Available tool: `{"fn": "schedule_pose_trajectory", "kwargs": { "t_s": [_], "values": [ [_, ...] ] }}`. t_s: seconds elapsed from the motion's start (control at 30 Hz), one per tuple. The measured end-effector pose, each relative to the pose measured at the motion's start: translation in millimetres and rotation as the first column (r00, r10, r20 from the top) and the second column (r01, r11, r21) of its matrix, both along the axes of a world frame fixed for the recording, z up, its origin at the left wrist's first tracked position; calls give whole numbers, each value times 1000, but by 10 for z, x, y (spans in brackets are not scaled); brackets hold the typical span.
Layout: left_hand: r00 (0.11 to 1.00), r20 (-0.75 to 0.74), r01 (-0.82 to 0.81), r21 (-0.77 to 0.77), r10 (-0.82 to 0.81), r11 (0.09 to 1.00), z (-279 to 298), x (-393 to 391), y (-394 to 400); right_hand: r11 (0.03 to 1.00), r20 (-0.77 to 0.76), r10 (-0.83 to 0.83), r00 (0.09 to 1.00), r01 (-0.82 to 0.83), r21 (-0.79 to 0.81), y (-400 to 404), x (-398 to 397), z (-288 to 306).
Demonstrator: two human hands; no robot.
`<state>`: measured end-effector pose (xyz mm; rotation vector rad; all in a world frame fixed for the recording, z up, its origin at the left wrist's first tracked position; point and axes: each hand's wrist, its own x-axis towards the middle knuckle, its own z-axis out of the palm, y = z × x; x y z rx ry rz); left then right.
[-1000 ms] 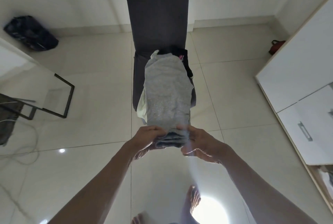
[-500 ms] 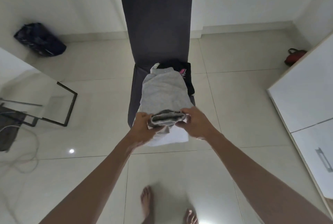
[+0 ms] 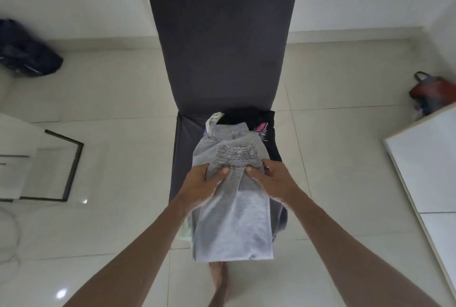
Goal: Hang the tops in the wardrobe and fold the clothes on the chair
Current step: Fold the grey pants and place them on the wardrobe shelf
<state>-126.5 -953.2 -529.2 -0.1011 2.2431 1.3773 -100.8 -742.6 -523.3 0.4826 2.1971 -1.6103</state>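
A grey garment (image 3: pixel 232 222) lies folded over along the seat of a dark grey chair (image 3: pixel 222 42), its ribbed waistband (image 3: pixel 235 156) doubled back on top. My left hand (image 3: pixel 202 185) grips the left end of that folded edge, thumb on the cloth. My right hand (image 3: pixel 271 179) grips the right end in the same way. Under the grey piece lie a black garment with a pink print (image 3: pixel 264 131) and a pale one (image 3: pixel 214 119), mostly hidden.
A dark bag (image 3: pixel 27 57) sits by the left wall and a red bag (image 3: pixel 431 92) at the right. White wardrobe doors (image 3: pixel 427 168) stand along the right edge. A black-framed glass table (image 3: pixel 71 166) is at the left. A bare foot (image 3: pixel 218 279) stands below the chair.
Both hands carried the garment's near end up and away over the chair seat, folding it onto itself. The camera has moved closer to the chair.
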Motion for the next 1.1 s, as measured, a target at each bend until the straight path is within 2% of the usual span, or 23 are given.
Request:
{"fn": "schedule_pose_trajectory", "kwargs": {
  "t_s": [0.23,0.3,0.4,0.5,0.63,0.8,0.93,1.0,1.1],
  "values": [
    [994,16,-113,88,112,990,-488,-800,127,997,75,-73,994,70,43,-2,-900,-493],
    [989,8,-150,9,149,989,-593,-1030,184,996,76,-74,994,71,46,6,-1126,-622],
    [987,71,-130,-155,143,979,-847,-1335,241,990,101,-94,990,83,112,-1,-1355,-872],
    [976,172,-103,-188,136,977,-1042,-1456,308,986,163,-89,983,64,154,1,-1443,-1131],
    [921,122,-340,-214,370,916,-1175,-1527,313,977,196,-39,980,-4,211,-6,-1490,-1275],
    [937,174,-238,-315,303,919,-1279,-1747,248,970,189,-3,982,-43,240,24,-1524,-1301],
    [983,-17,-169,-467,182,868,-1204,-1958,239,976,164,42,985,-76,206,56,-1512,-1272],
    [977,-76,-213,-412,200,886,-1188,-2113,243,975,148,69,987,-98,197,70,-1527,-1239],
    [967,-21,-247,-344,255,906,-1272,-2220,231,976,138,8,990,-38,215,25,-1611,-1173]
  ]
}}
